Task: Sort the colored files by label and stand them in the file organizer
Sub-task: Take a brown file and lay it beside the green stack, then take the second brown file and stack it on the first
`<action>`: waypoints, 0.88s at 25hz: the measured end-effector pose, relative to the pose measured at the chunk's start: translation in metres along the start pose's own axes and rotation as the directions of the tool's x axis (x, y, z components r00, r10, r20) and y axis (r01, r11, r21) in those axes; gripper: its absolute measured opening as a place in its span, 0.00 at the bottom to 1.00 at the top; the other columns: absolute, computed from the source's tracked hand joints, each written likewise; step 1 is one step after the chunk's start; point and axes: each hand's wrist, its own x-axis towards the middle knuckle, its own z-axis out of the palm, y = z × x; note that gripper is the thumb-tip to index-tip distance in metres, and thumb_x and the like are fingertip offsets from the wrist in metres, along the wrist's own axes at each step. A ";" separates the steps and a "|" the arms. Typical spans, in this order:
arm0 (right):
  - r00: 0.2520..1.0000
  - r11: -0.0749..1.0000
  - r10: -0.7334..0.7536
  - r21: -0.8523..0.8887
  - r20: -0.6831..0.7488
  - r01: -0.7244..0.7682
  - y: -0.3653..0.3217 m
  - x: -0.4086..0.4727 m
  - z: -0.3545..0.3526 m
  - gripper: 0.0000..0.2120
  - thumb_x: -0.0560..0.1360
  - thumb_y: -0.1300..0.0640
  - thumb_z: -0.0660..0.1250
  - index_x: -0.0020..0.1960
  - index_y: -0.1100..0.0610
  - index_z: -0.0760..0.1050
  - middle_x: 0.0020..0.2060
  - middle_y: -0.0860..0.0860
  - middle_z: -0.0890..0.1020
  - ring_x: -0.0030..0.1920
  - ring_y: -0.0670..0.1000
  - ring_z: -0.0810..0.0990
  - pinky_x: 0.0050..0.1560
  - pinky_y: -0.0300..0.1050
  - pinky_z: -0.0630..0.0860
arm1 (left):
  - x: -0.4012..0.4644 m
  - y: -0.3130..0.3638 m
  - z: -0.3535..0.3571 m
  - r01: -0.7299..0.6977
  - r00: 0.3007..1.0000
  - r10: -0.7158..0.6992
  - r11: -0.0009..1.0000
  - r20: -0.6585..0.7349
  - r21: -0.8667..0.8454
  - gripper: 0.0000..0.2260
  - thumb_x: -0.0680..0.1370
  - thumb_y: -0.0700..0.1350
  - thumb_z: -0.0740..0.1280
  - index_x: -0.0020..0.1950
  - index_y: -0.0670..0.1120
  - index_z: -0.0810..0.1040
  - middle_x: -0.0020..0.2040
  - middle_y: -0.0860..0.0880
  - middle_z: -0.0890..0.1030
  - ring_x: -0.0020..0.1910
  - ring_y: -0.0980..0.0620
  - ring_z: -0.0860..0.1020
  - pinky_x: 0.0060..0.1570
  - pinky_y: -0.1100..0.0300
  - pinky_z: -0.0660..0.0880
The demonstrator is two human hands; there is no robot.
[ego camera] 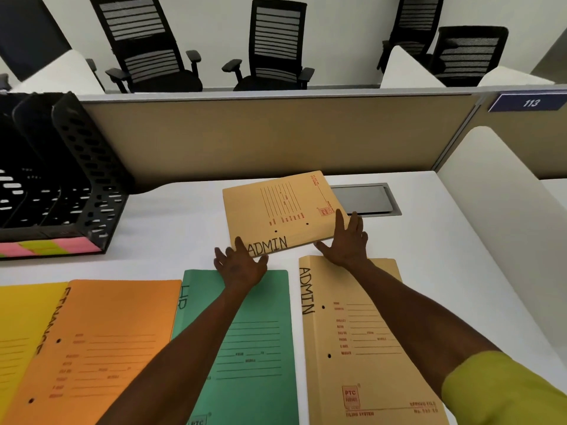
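Left hand (241, 262) and right hand (345, 240) touch tan ADMIN file (282, 210) edges.

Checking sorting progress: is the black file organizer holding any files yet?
Looks empty: the black file organizer's visible slots show only perforated dividers; its left part is cut off.

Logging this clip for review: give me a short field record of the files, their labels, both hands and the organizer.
far file: tan file, marked ADMIN, lying flat
left hand: fingers spread, touching that file's near edge
right hand: fingers spread, at its right corner
near files: tan ADMIN file, green file, orange file, yellow file
file organizer: black, far left, no file standing in the slots that show
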 end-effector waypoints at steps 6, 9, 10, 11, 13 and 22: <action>0.977 0.931 0.196 0.299 0.079 -0.211 0.007 0.027 -0.001 0.51 0.69 0.36 0.72 0.79 0.56 0.50 0.71 0.62 0.67 0.71 0.64 0.66 0.69 0.62 0.68 | 0.010 -0.005 0.001 0.047 0.994 -0.060 0.989 -0.091 -0.142 0.38 0.71 0.59 0.72 0.75 0.44 0.61 0.64 0.39 0.75 0.66 0.37 0.70 0.67 0.43 0.68; 0.936 0.808 0.349 0.494 0.035 -0.320 0.009 0.031 -0.015 0.40 0.72 0.40 0.72 0.73 0.62 0.64 0.66 0.61 0.75 0.66 0.62 0.74 0.63 0.54 0.72 | 0.011 -0.006 -0.003 0.081 0.979 -0.120 0.971 -0.166 -0.226 0.37 0.69 0.55 0.74 0.74 0.45 0.64 0.64 0.40 0.76 0.65 0.38 0.72 0.66 0.41 0.69; 0.918 0.750 0.393 0.561 0.050 -0.351 0.012 0.032 -0.019 0.33 0.73 0.41 0.72 0.67 0.63 0.72 0.63 0.60 0.78 0.62 0.61 0.77 0.60 0.51 0.75 | 0.009 -0.007 -0.005 0.083 0.975 -0.134 0.961 -0.179 -0.265 0.37 0.70 0.54 0.74 0.74 0.46 0.64 0.65 0.41 0.76 0.65 0.38 0.73 0.65 0.40 0.70; 0.904 0.684 0.423 0.630 0.067 -0.367 0.013 0.032 -0.022 0.26 0.73 0.42 0.72 0.59 0.63 0.78 0.58 0.60 0.82 0.56 0.60 0.81 0.55 0.49 0.78 | 0.008 -0.008 -0.007 0.080 0.972 -0.145 0.945 -0.186 -0.317 0.36 0.70 0.53 0.75 0.74 0.46 0.64 0.66 0.41 0.75 0.65 0.38 0.73 0.65 0.40 0.71; 0.883 0.544 0.457 0.752 0.106 -0.371 0.017 0.028 -0.030 0.17 0.72 0.47 0.75 0.48 0.62 0.80 0.51 0.59 0.84 0.46 0.58 0.83 0.50 0.53 0.83 | 0.002 -0.005 -0.011 0.038 0.968 -0.138 0.907 -0.211 -0.420 0.35 0.73 0.50 0.75 0.75 0.46 0.63 0.68 0.41 0.73 0.66 0.39 0.73 0.64 0.42 0.72; 0.822 -0.128 0.215 0.850 0.527 -0.511 0.047 -0.044 -0.059 0.10 0.74 0.65 0.69 0.54 0.62 0.75 0.55 0.61 0.79 0.42 0.55 0.78 0.28 0.38 0.75 | -0.038 0.020 -0.013 0.139 0.959 -0.278 0.649 -0.062 -0.748 0.50 0.71 0.51 0.77 0.81 0.50 0.46 0.80 0.42 0.54 0.77 0.40 0.59 0.74 0.46 0.62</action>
